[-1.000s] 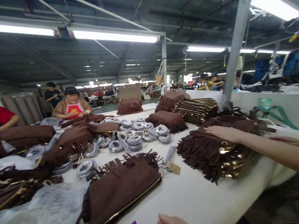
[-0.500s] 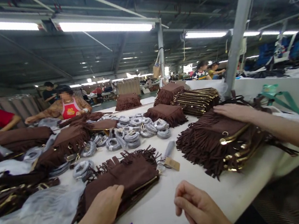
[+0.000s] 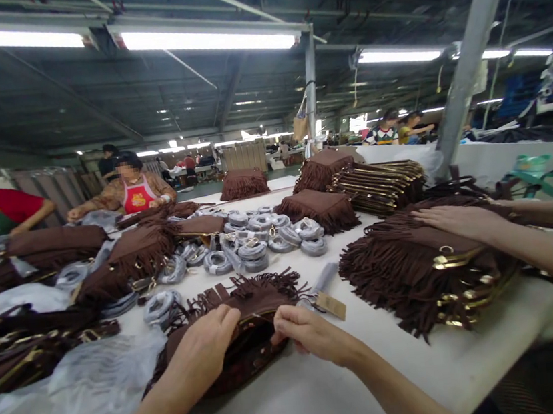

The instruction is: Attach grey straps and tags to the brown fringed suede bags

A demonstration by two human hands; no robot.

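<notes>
Your left hand [image 3: 205, 342] and right hand [image 3: 312, 330], apart, each pinch the rim of one fringed bag [image 3: 247, 355], seven o'clock in view on the tabletop [image 3: 300, 399]. Step, apparently: opening; next calls for holding it wide. Bag stack [image 3: 404, 265]: four o'clock.

Overexposed white tubes [image 3: 205, 40] at 10, 11 and 2 o'clock | ceiling [image 3: 142, 96] dim | bench [image 3: 305, 405] evenly lit, shadows soft | plastic film [image 3: 72, 393] at 8 o'clock: pale sheen | far background [image 3: 245, 157] soft | wide-angle stretch at edges
</notes>
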